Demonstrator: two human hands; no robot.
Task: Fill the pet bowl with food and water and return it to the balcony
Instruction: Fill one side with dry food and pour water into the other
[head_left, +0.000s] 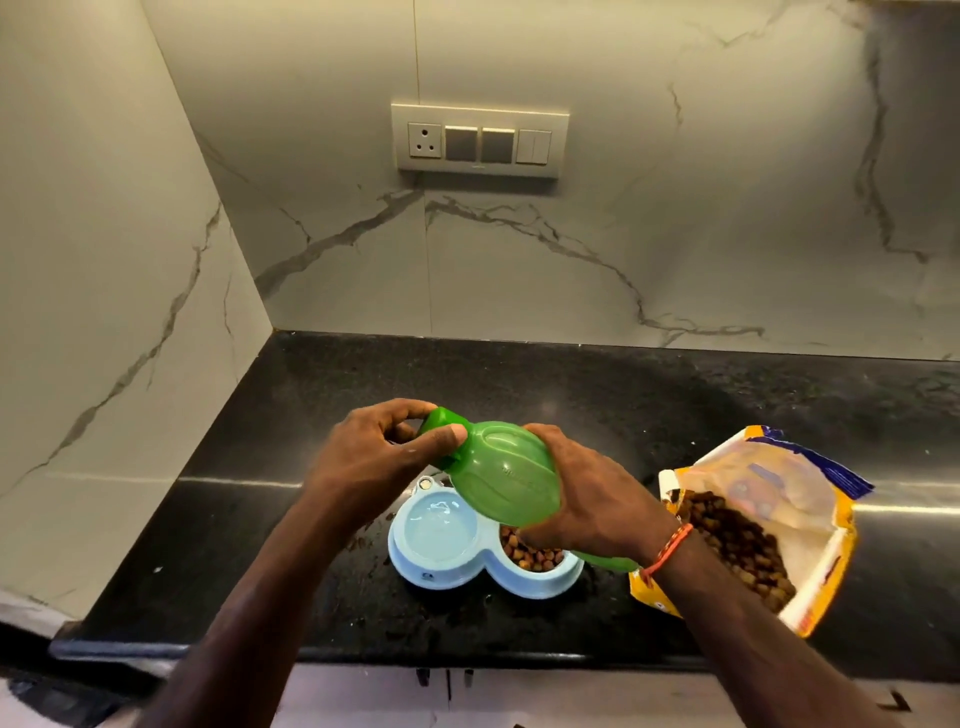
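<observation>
— Black granite counter (270, 519), and the food bag (748, 525) lay open on its side right beside the blue pet bowl (457, 574). One nudge from that elbow could have spilled kibble.

— The green bottle (498, 473) worried me more. It hung tilted over the bowl, right hand (587, 493) wrapped round its body, left hand (379, 457) pinching the cap (441, 421). Water sat in the left well, food in the right; a drip could have soaked the kibble.
</observation>
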